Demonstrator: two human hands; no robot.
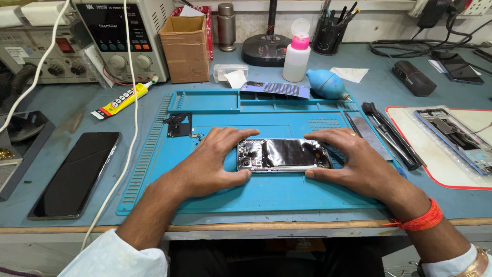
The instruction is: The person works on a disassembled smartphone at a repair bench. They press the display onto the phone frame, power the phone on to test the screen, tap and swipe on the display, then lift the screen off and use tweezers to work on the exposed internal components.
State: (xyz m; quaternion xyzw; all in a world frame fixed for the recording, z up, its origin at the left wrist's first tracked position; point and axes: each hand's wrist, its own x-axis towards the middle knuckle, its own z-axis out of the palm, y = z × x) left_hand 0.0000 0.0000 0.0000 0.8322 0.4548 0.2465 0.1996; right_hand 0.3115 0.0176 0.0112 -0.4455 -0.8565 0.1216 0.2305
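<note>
Near the surface's left edge a black glass-faced phone (76,173) lies flat beside a white cable (128,128) that you could snag with a sleeve, dragging the phone off. Your left hand (212,161) pinches the left end of the opened phone with its shiny black battery exposed (283,154), which rests at the middle of the blue silicone work mat (215,102); your right hand (353,159) clamps the right end. Squeeze unevenly and, I judge, the frame may flex or the battery dent. Toward the right edge, dark metal tweezers (389,134) could be nudged by your wrist.
</note>
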